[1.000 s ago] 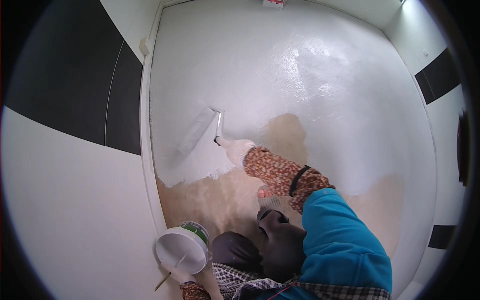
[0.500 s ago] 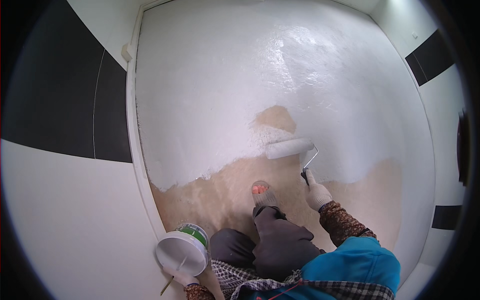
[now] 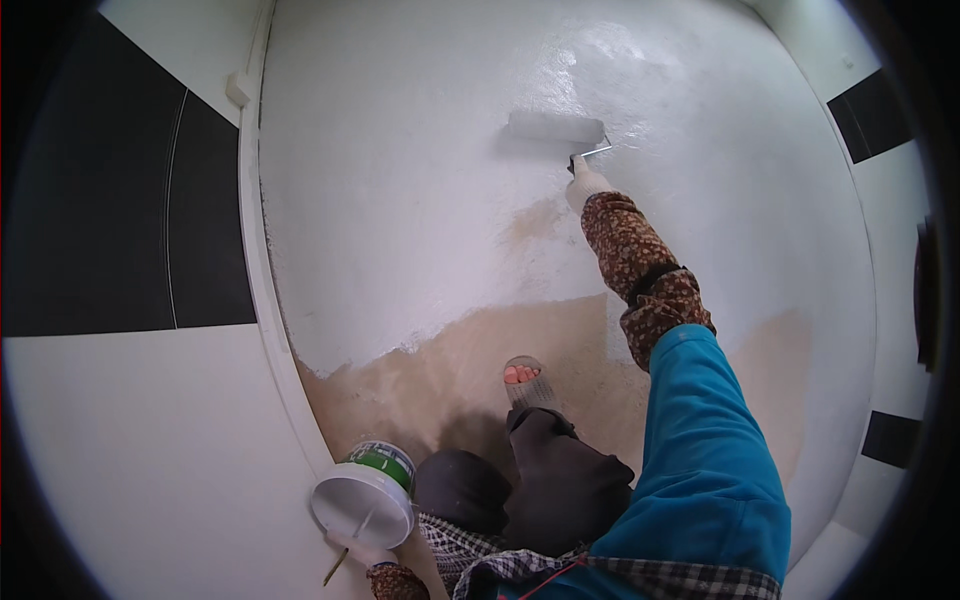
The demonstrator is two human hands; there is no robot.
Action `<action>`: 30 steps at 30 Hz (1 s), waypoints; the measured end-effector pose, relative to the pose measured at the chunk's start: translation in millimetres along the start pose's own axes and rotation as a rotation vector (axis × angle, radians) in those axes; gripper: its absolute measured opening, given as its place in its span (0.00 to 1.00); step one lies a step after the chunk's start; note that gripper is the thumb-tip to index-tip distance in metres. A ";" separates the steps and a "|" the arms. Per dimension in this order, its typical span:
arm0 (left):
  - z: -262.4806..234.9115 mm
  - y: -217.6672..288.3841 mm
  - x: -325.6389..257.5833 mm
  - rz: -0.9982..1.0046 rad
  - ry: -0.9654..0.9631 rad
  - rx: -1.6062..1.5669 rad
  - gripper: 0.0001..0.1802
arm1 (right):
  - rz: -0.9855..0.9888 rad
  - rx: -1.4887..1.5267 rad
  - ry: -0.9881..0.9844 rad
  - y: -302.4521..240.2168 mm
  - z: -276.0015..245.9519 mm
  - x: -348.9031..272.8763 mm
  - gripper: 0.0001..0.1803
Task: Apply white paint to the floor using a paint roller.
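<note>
My right hand (image 3: 586,184), in a whitish knit glove, is closed around the dark handle of a paint roller (image 3: 556,127). The arm is stretched far forward, and the white roller sleeve lies on the wet white paint of the floor (image 3: 400,220). At the lower left, my gloved left hand (image 3: 368,556) is at the near rim of a white paint bucket (image 3: 335,500) with a green band, which is tilted towards me. A thin stick (image 3: 336,568) crosses the rim beside that hand. The left fingers are mostly hidden behind the bucket.
Bare tan floor (image 3: 470,350) surrounds my sandalled foot (image 3: 522,376), with a faint tan patch (image 3: 535,220) farther ahead. A white wall with black panels (image 3: 90,200) and a pale baseboard (image 3: 262,250) runs along the left; another wall (image 3: 895,270) stands at the right.
My right hand has pushed the roller forward, away from my foot, across the tan patch, which is now smaller and paler. The left hand and the bucket have stayed almost still.
</note>
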State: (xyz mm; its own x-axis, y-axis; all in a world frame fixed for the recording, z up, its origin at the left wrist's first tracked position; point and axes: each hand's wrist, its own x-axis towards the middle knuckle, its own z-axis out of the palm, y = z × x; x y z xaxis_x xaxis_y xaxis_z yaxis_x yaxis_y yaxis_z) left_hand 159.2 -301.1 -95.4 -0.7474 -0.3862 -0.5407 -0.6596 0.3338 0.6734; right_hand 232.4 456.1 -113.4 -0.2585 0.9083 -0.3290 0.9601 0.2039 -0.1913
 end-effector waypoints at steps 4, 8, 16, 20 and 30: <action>3.1 -1.1 -3.1 -0.026 -0.029 -0.210 0.50 | 0.013 -0.042 -0.143 22.0 -0.1 -91.3 0.35; 5.9 1.7 -7.3 0.034 -0.080 -0.183 0.51 | 0.080 -0.093 -0.323 44.8 2.6 -203.7 0.41; 6.1 10.2 -12.2 0.000 0.003 -0.064 0.46 | 0.138 -0.083 -0.454 84.3 3.3 -353.5 0.43; 10.2 9.4 -14.2 0.117 0.008 -0.007 0.51 | 0.113 0.018 -0.301 86.2 26.6 -333.2 0.38; 9.5 23.0 -25.7 -0.025 0.010 -0.123 0.54 | 0.237 0.260 -0.177 54.7 50.4 -217.5 0.30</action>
State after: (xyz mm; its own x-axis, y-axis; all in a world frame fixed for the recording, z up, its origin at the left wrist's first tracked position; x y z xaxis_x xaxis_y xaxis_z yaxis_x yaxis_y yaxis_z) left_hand 162.5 -275.3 -70.8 -0.7295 -0.4016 -0.5536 -0.6629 0.2161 0.7168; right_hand 335.8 251.3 -98.9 -0.0693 0.8373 -0.5423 0.9422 -0.1238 -0.3115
